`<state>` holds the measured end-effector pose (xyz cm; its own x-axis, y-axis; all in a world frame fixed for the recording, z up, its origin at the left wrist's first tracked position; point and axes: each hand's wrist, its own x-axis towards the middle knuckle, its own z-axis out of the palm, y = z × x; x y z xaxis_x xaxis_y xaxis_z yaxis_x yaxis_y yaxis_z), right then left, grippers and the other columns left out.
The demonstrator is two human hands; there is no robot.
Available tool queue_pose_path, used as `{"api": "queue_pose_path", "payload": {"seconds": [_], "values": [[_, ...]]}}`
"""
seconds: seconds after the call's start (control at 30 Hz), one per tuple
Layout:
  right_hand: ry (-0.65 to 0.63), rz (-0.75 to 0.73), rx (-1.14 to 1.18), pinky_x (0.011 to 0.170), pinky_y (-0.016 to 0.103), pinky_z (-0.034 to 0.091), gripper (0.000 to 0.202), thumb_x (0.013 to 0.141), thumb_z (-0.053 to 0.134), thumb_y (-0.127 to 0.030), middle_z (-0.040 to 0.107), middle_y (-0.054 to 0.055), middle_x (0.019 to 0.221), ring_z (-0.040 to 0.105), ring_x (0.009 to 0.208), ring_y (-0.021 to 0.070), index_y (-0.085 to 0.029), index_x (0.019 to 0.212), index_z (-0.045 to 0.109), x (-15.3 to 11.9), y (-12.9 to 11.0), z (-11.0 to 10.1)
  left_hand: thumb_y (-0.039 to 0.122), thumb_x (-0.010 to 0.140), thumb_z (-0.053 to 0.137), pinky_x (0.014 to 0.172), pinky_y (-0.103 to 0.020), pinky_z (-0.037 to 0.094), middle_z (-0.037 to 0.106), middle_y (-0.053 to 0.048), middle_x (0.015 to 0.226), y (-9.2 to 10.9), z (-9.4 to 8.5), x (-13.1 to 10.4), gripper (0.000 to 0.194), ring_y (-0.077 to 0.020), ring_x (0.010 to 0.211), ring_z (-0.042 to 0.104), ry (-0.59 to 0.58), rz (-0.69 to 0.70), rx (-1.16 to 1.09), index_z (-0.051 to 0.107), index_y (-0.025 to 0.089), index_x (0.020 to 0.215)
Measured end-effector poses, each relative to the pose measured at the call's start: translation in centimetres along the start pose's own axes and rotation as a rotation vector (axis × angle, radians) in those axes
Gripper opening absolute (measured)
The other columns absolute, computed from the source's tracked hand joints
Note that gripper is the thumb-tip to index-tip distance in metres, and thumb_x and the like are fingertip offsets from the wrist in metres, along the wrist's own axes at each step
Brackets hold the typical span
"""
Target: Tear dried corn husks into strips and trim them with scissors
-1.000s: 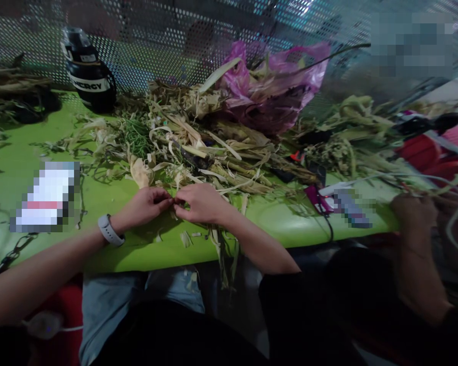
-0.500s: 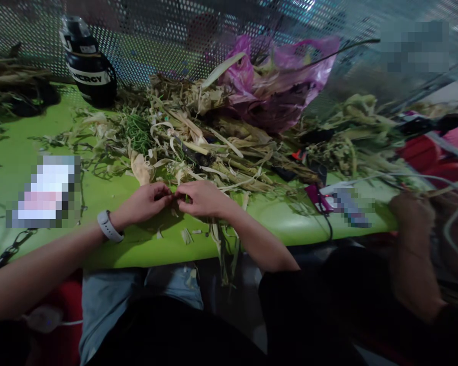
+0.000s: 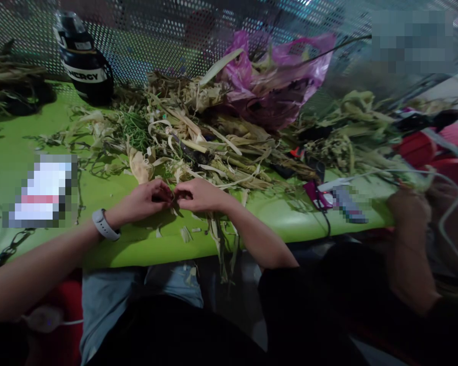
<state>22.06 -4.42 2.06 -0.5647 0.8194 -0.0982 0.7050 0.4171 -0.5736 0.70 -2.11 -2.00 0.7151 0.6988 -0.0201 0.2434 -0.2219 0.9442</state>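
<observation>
Curled narrow, nearly tip to tip: L hand (image 3: 151, 198) & R hand (image 3: 198, 196). Can't tell any item held. Pinch lightly, w/ small moves, over table (image 3: 130, 244), just this side of dry leaf pile (image 3: 248, 145); avoid snagging 2+ strips (image 3: 216, 235) over edge.

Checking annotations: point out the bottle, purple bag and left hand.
Bottle (image 3: 84, 74): head view, front of its body.
Purple bag (image 3: 281, 95): head view, lower front.
Left hand (image 3: 143, 201): head view, back of the hand.
</observation>
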Motion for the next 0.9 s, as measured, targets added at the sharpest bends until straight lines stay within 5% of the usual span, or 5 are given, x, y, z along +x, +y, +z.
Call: {"api": "queue_pose_path", "payload": {"seconds": [0.17, 0.47, 0.63, 0.9], "values": [[0.067, 0.125, 0.180, 0.059, 0.024, 0.031, 0.026, 0.084, 0.054, -0.036, 0.060, 0.000, 0.068, 0.046, 0.060, 0.0100, -0.013, 0.083, 0.066, 0.6, -0.2, 0.3, 0.029, 0.077, 0.070, 0.074, -0.033, 0.055, 0.072, -0.005, 0.085, -0.2, -0.1, 0.2, 0.024, -0.0207, 0.084, 0.071, 0.011, -0.035, 0.001, 0.052, 0.019, 0.089], [0.053, 0.150, 0.429, 0.058, 0.023, 0.036, 0.012, 0.077, 0.057, -0.025, 0.062, -0.001, 0.067, 0.048, 0.058, 0.0089, -0.014, 0.078, 0.062, 0.2, 0.6, -0.1, 0.034, 0.078, 0.070, 0.064, -0.029, 0.052, 0.069, -0.002, 0.077, -0.3, -0.1, 0.2, 0.029, -0.0201, 0.076, 0.070, 0.022, -0.017, -0.003, 0.047, 0.019, 0.087], [0.018, -0.048, 0.324, 0.066, 0.025, 0.039, 0.017, 0.083, 0.059, -0.028, 0.065, 0.002, 0.078, 0.053, 0.068, 0.0104, -0.013, 0.087, 0.068, -0.6, 0.6, -1.3, 0.033, 0.079, 0.070, 0.064, -0.029, 0.051, 0.069, -0.002, 0.077, -0.4, 0.0, 0.2, 0.028, -0.0186, 0.074, 0.068, 0.020, -0.005, -0.003, 0.047, 0.019, 0.086], [0.147, -0.321, 0.183, 0.072, 0.026, 0.042, 0.014, 0.090, 0.059, -0.025, 0.067, 0.004, 0.082, 0.057, 0.074, 0.0115, -0.014, 0.087, 0.067, -0.4, -0.1, -0.1, 0.032, 0.083, 0.065, 0.066, -0.028, 0.050, 0.068, -0.003, 0.078, 0.2, 0.2, -0.1, 0.020, -0.0163, 0.073, 0.065, 0.021, 0.008, 0.033, 0.053, 0.017, 0.087]]}}
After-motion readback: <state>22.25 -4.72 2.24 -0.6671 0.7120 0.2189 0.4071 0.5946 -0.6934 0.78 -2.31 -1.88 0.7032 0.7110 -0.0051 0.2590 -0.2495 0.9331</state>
